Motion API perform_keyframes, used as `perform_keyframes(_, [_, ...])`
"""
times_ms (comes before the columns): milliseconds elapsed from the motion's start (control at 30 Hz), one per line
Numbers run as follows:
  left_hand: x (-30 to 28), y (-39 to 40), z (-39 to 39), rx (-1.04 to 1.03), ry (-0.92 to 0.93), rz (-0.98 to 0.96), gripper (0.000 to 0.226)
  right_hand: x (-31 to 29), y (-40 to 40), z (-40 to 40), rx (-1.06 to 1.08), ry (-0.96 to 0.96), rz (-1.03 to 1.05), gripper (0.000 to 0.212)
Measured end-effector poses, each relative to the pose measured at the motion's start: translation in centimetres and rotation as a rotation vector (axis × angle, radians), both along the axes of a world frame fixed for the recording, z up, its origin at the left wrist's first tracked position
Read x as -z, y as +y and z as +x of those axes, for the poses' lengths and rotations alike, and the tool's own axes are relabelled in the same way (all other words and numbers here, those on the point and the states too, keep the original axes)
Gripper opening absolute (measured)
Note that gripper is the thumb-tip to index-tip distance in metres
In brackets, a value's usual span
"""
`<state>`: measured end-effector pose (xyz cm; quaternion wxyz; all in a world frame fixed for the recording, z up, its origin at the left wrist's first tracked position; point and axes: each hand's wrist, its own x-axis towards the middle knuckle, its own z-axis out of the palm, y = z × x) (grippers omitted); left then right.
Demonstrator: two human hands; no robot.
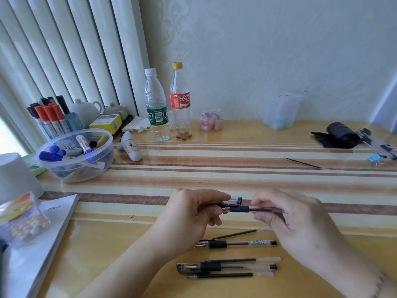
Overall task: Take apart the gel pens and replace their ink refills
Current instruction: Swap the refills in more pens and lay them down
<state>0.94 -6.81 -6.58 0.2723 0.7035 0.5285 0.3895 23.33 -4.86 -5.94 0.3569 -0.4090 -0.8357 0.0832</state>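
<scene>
Both hands hold a clear gel pen (242, 209) with a black rubber grip just above the table. My left hand (191, 214) grips its tip end, along with what looks like a cap and another part (235, 199). My right hand (285, 218) pinches the clear barrel. Below my hands lie a loose refill (236, 234), a whole gel pen (236, 243), a second refill (247, 260), a capped gel pen (225, 266) and a third refill (227, 275). One more refill (303, 163) lies far right on the striped mat.
A clear tub of markers (75, 155) and a marker holder (49, 117) stand at the left. Two bottles (167, 104), a small jar (211, 120) and a clear box (281, 110) line the wall. A black roll (341, 134) sits at far right, a booklet (38, 237) at near left.
</scene>
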Motion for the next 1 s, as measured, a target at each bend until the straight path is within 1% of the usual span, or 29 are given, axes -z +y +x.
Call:
perform_keyframes(100, [-0.3, 0.0, -0.1, 0.038, 0.087, 0.067, 0.034, 0.0, -0.3, -0.6, -0.041, -0.03, -0.036, 0.026])
perform_keyframes(167, [-0.1, 0.1, -0.1, 0.041, 0.216, 0.129, 0.028, 0.3, -0.1, -0.9, -0.067, -0.103, -0.1, 0.023])
perform_keyframes(233, [0.3, 0.4, -0.2, 0.015, 0.333, 0.168, 0.022, 0.9, 0.5, -0.6, -0.047, -0.137, -0.133, 0.026])
perform_keyframes(267, [0.6, 0.5, -0.2, 0.008, 0.357, 0.165, 0.021, 1.1, 0.8, -0.3, -0.016, -0.146, -0.15, 0.026])
perform_keyframes(367, [1.0, 0.5, 0.1, 0.034, 0.386, 0.15, 0.02, 1.2, 1.4, 0.7, 0.047, -0.188, -0.209, 0.019])
perform_keyframes(433, [1.2, 0.5, 0.3, 0.055, 0.418, 0.146, 0.017, 1.3, 1.6, 1.1, 0.044, -0.226, -0.262, 0.015])
perform_keyframes(533, [1.0, 0.4, 0.0, 0.095, 0.418, 0.108, 0.014, 1.3, 1.8, 1.3, 0.029, -0.279, -0.321, 0.015])
perform_keyframes(600, [0.7, 0.3, -0.1, 0.149, 0.422, 0.096, 0.014, 1.2, 1.6, 1.4, 0.007, -0.319, -0.358, 0.015])
perform_keyframes(667, [0.5, 0.3, -0.2, 0.157, 0.398, 0.095, 0.016, 0.9, 1.4, 1.5, -0.007, -0.352, -0.379, 0.013])
perform_keyframes(733, [0.6, 0.6, -0.7, 0.089, 0.375, 0.128, 0.015, 0.0, 1.5, 1.9, 0.038, -0.333, -0.381, 0.013])
perform_keyframes(800, [1.0, 1.4, -1.6, -0.026, 0.431, 0.232, 0.014, -1.0, 2.2, 3.2, 0.159, -0.248, -0.35, 0.016])
perform_keyframes(867, [1.4, 2.1, -2.6, -0.121, 0.502, 0.278, 0.015, -1.7, 3.0, 4.6, 0.293, -0.213, -0.287, 0.014])
perform_keyframes(933, [1.7, 2.4, -3.1, -0.162, 0.537, 0.273, 0.016, -1.9, 3.4, 5.4, 0.363, -0.287, -0.3, 0.009])
perform_keyframes(1000, [1.9, 2.5, -3.2, -0.17, 0.562, 0.259, 0.016, -1.5, 3.6, 5.7, 0.367, -0.368, -0.375, 0.01])
